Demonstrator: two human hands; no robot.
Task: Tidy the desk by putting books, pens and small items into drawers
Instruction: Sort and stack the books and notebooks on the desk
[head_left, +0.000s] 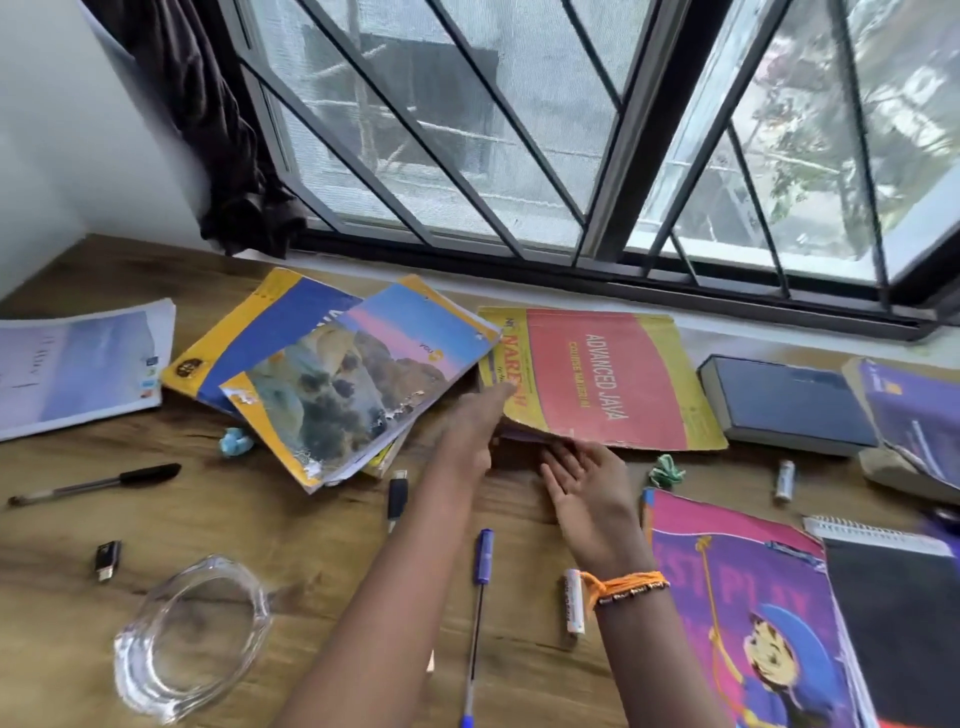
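A red and yellow "Advanced Java" book (602, 379) lies on the wooden desk under the window. My left hand (475, 426) stretches flat toward its left edge, fingers touching the cover. My right hand (587, 480) is palm up with fingers apart at the book's near edge; its fingertips seem to slip beneath it. To the left lies a tilted stack of notebooks with a landscape cover (353, 384) on top. Pens lie about: a black one (98, 483) at the left, a blue one (480, 597) between my arms.
A glass bowl (189, 636) sits front left. Two small USB adapters (397, 499) (107, 560), batteries (574, 600) (785, 479) and crumpled paper bits (236, 441) (667, 472) are scattered. A pink book (753, 613), a spiral notebook (893, 597), a dark blue book (789, 402) and a purple book (914, 415) lie right. Papers (78, 364) lie far left.
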